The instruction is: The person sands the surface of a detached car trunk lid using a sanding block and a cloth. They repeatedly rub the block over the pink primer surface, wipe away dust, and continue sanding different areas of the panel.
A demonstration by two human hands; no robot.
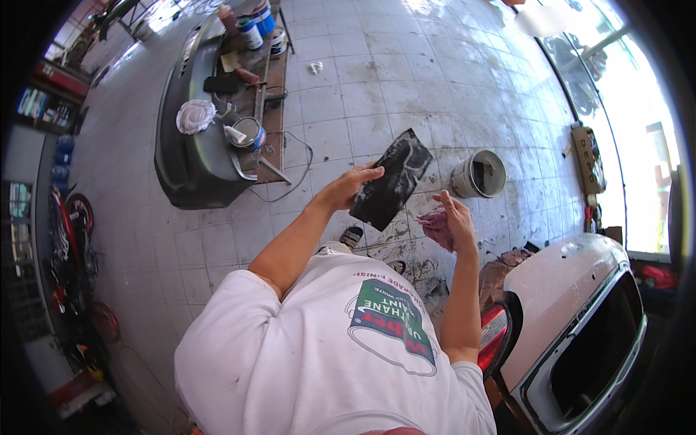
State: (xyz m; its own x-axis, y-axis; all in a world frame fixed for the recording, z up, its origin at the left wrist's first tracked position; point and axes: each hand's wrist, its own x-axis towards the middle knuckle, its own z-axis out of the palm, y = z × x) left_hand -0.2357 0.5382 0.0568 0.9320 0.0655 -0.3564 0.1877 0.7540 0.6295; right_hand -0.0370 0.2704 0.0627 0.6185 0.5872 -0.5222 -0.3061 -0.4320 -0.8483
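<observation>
My left hand point(351, 185) grips the near left edge of a flat, rectangular black piece point(386, 190), tilted and smeared with pale, wet-looking streaks. A little right of it, my right hand point(455, 221) holds a crumpled pink rag point(435, 230), its index finger raised above the cloth near the black piece's lower right. A pale bucket point(459, 182) with something dark inside stands on the tiled floor just beyond my right hand.
At upper left a dark bumper point(177, 159) lies along a bench point(274, 156) with cans point(250, 36), tools and a trailing cord. A white car tailgate point(536, 290) is at lower right, motorbikes point(80, 232) along the left, a long box point(589, 159) by the bright right side.
</observation>
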